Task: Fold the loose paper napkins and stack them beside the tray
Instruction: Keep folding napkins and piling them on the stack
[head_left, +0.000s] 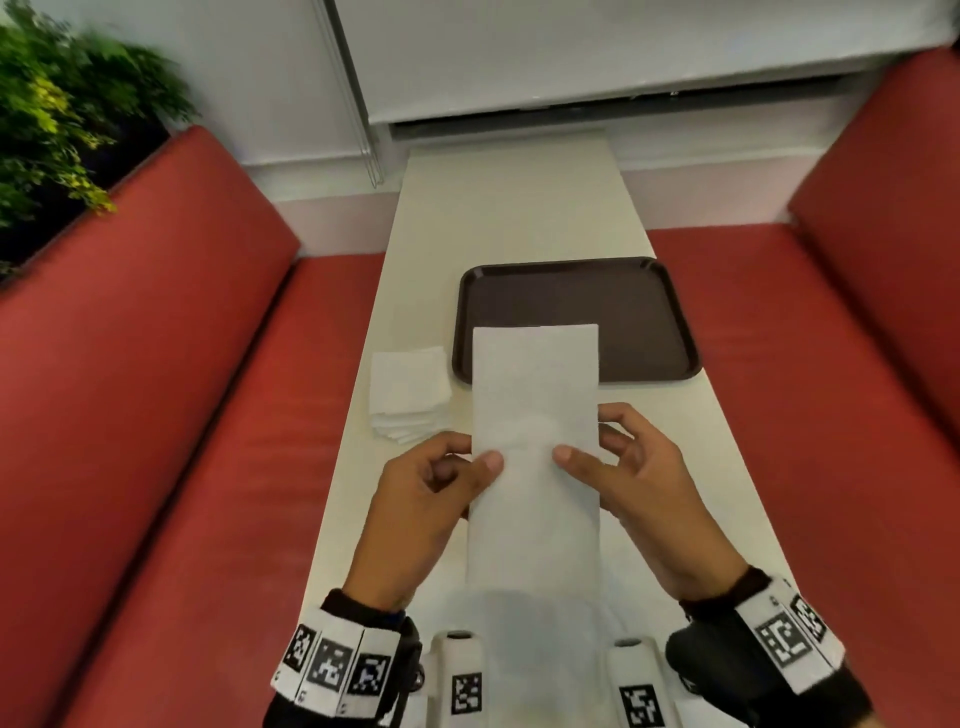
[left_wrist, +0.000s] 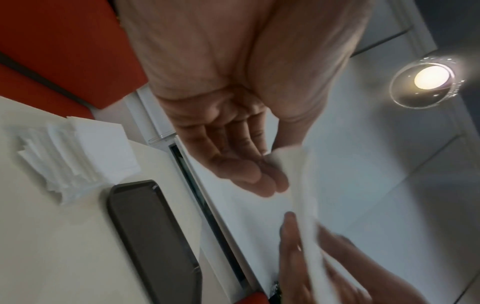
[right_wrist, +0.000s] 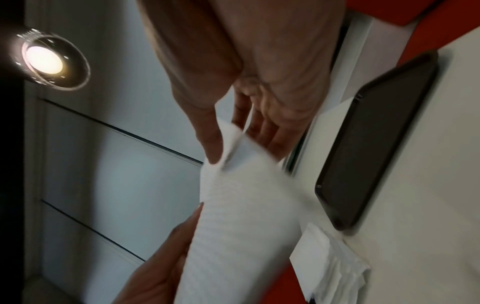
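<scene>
Right now I have the napkin lifted over the table, my left hand and right hand each pinching a long edge, thumbs on top, probably to line up the next fold. Just left of the dark tray sits the folded stack. Red benches flank the table.

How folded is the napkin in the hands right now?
Partly folded: the napkin is a long narrow strip, held up off the table between the left hand and right hand.
</scene>
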